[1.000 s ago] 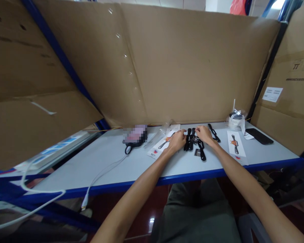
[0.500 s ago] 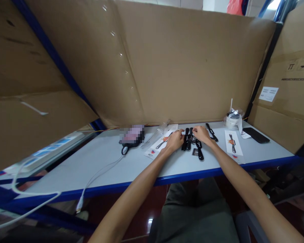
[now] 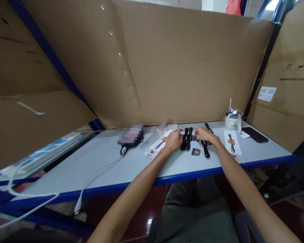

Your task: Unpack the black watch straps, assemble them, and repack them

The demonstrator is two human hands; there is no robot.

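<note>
The bench point(image 3: 126, 167) keeps the work within reach. The left hand point(image 3: 175, 139) lies just beside two black tools point(image 3: 188, 143), seemingly to steady them; whether its fingers clamp anything is unclear. The right hand point(image 3: 204, 134) bunches over another tool point(image 3: 205, 150), its fingers' grip hidden. A slotted metal plate point(image 3: 196, 153) lies nearer the front edge, likely kept handy.

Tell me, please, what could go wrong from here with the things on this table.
The loose metal plate lies flat near the right hand and might be nudged aside. A pair of black tools lies close together beside the left hand, so moving one could shift the other. The cup stands near the phone; if knocked over, anything in it might spill that way.
</note>
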